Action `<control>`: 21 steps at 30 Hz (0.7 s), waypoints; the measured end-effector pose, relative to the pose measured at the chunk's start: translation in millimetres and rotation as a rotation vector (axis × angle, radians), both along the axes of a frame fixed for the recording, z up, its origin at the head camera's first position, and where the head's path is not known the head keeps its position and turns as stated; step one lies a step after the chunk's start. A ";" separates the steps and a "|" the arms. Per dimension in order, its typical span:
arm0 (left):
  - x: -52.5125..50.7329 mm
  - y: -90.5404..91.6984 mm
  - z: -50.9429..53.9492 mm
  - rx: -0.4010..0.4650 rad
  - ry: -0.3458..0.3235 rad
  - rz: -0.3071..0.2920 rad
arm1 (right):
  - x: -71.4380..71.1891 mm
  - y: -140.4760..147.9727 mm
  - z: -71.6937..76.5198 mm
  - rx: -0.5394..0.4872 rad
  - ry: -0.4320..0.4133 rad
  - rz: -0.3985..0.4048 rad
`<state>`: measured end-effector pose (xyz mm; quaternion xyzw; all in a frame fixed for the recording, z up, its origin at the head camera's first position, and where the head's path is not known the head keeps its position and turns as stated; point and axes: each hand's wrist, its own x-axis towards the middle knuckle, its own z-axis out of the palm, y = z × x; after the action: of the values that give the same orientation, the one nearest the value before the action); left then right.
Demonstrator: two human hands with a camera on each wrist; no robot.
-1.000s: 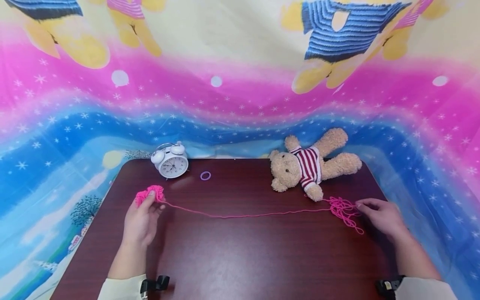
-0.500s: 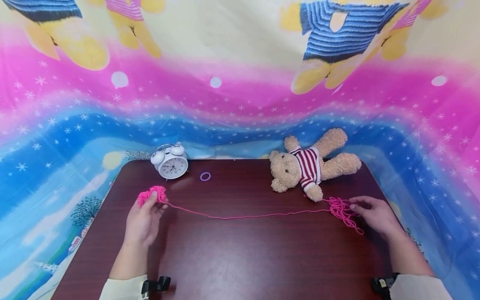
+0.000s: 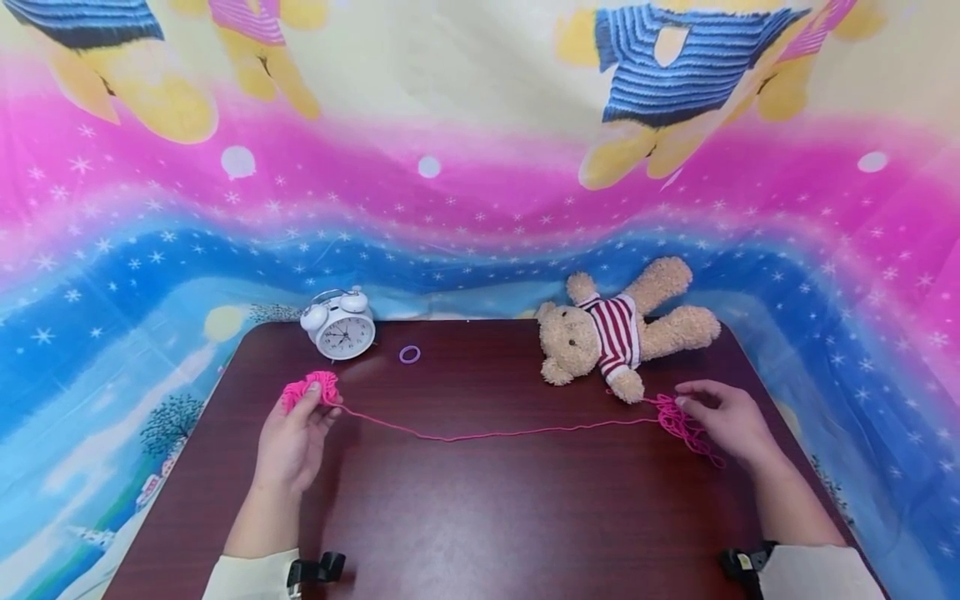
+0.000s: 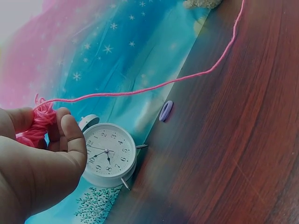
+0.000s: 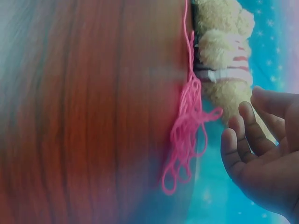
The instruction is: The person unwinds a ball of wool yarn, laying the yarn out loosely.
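My left hand (image 3: 294,437) grips a bundle of bright pink yarn (image 3: 311,389) between thumb and fingers, at the table's left side. From that bundle a single pink strand (image 4: 154,87) runs across the table to a loose tangle of the same yarn (image 5: 184,130) at the right. Over the tangle's right edge is my right hand (image 3: 731,421), its fingers loosely bent. In the right wrist view, nothing shows between those fingers, and the tangle lies apart from them. Beside the tangle is a teddy bear (image 3: 618,329) in a striped shirt, lying on its back.
A white twin-bell alarm clock (image 3: 345,333) stands at the back left of the dark wooden table (image 3: 480,517). A purple ring (image 3: 409,355) lies to its right. Printed cloth (image 3: 450,208) hangs around the table's back and sides.
My right hand has moved left over the edge of the yarn tangle. My left hand has shifted slightly right with the yarn bundle. The bear and clock have stayed put.
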<state>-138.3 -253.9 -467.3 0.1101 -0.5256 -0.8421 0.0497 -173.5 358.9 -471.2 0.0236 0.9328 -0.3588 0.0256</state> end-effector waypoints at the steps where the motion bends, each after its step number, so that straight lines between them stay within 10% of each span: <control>1: -0.6 0.6 1.0 -0.001 -0.005 0.000 | -1.0 -2.2 0.8 -0.003 0.002 0.001; 21: -1.6 8.6 5.2 -0.068 0.007 -0.042 | -19.8 -69.4 -0.2 -0.169 0.041 0.059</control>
<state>-139.9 -245.3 -462.1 0.0944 -0.5558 -0.8251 0.0373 -193.3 289.5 -471.5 -0.0137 0.8998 -0.4357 0.0189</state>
